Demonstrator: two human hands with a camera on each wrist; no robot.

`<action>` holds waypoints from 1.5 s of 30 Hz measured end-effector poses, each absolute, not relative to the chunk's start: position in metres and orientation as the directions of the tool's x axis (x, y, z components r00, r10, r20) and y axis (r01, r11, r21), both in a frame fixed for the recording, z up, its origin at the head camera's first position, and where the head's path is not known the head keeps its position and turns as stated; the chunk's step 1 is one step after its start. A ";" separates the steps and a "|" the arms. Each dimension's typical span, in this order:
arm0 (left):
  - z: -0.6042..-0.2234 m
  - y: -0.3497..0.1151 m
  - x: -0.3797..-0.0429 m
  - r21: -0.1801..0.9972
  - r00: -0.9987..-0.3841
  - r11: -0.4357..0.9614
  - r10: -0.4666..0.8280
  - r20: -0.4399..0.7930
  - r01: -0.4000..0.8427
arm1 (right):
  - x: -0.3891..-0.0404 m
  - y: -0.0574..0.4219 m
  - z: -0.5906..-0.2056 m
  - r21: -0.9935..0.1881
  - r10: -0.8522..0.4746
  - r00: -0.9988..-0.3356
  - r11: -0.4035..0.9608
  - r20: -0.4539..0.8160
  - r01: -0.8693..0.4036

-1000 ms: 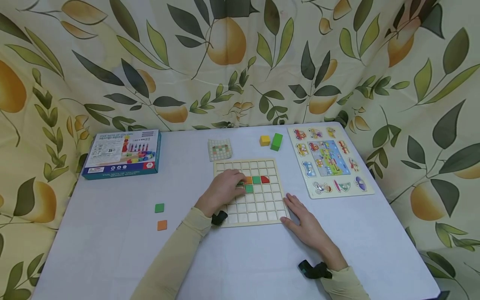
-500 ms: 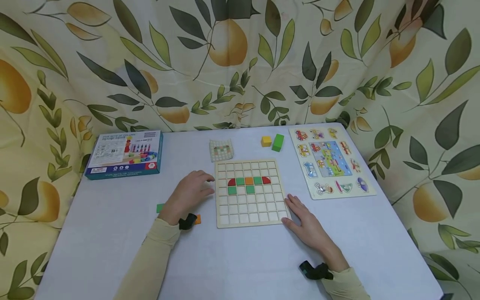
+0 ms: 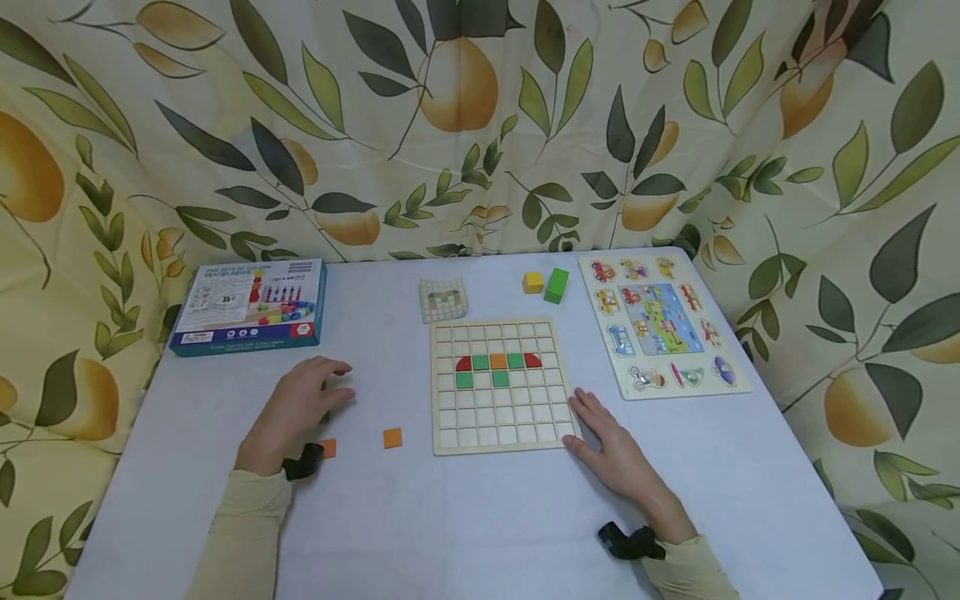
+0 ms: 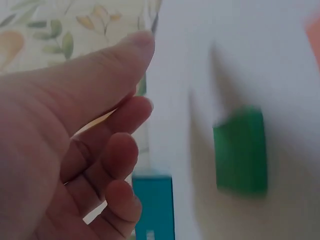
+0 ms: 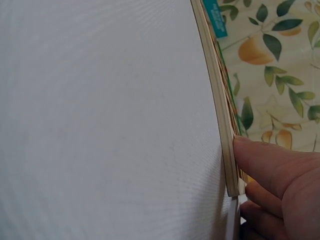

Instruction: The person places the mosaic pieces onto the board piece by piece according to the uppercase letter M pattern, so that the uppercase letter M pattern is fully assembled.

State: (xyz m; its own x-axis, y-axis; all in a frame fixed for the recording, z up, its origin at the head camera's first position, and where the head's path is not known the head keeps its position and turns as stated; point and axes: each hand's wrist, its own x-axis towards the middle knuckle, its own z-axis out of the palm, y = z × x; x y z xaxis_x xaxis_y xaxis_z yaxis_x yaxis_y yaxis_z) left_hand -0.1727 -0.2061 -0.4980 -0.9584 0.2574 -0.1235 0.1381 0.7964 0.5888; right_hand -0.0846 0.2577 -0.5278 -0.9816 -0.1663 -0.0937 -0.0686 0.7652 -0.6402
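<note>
My left hand (image 3: 300, 402) hovers left of the grid board, fingers loosely bent and holding nothing. Under it lies a green block (image 4: 241, 152), mostly hidden in the head view. One orange block (image 3: 328, 448) is partly covered by the wrist camera; another orange block (image 3: 392, 437) lies between hand and board. The wooden grid board (image 3: 495, 417) holds a row of blocks: a red one at each end, green ones and an orange block (image 3: 498, 362) between. Two green blocks sit one row lower. My right hand (image 3: 618, 454) touches the board's right edge with fingers extended.
A small pattern card (image 3: 442, 300) lies behind the board. Beside it are a yellow block (image 3: 532, 283) and a taller green block (image 3: 556, 286). A picture puzzle board (image 3: 607, 367) lies at right, a blue-edged box (image 3: 247, 308) at back left. Patterned curtain surrounds the table.
My left hand has left the grid board and moved left to above the loose green block. Its departure uncovers a red and a green block on the board's left. The right hand stays still.
</note>
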 end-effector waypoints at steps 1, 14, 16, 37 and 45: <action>-0.499 -0.210 -0.172 0.585 -0.959 0.802 0.250 -0.136 0.126 | -0.085 0.258 -0.528 -0.640 -0.166 -0.982 0.765 -0.093 -0.069; -0.502 -0.246 -0.160 0.546 -0.938 0.831 0.266 -0.221 0.107 | -0.085 0.257 -0.527 -0.645 -0.171 -0.982 0.761 -0.085 -0.076; -0.503 -0.248 -0.159 0.548 -0.933 0.830 0.271 -0.237 0.102 | -0.085 0.258 -0.527 -0.644 -0.171 -0.982 0.761 -0.085 -0.077; -0.506 -0.244 -0.158 0.556 -0.941 0.826 0.255 -0.224 0.092 | -0.084 0.257 -0.529 -0.639 -0.164 -0.982 0.766 -0.092 -0.068; -0.499 -0.233 -0.162 0.572 -0.945 0.813 0.262 -0.194 0.108 | -0.085 0.258 -0.529 -0.638 -0.172 -0.981 0.766 -0.089 -0.076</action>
